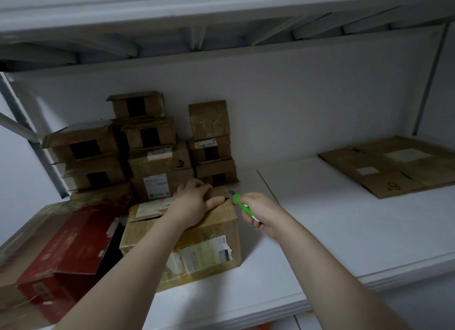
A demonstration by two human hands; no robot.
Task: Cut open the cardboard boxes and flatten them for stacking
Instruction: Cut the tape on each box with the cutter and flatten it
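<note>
Near the white shelf's [320, 231] front edge, our left hand [194, 202] lies spread flat on the taped brown cardboard box [211, 233], while our right hand [261, 212] fists around the green utility knife [242, 205] beside it.

On the shelf [320, 231], stacked boxes [157, 152] are set behind the front box [209, 233]; flattened cardboard [394, 167], seemingly layered, is laid far right.

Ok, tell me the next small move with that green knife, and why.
Probably bring the blade down to the taped top seam of the box at its far edge and draw it toward the body. The left hand already lies flat on the top, and the right hand holds the green knife at the box's far right corner, blade out.
</note>
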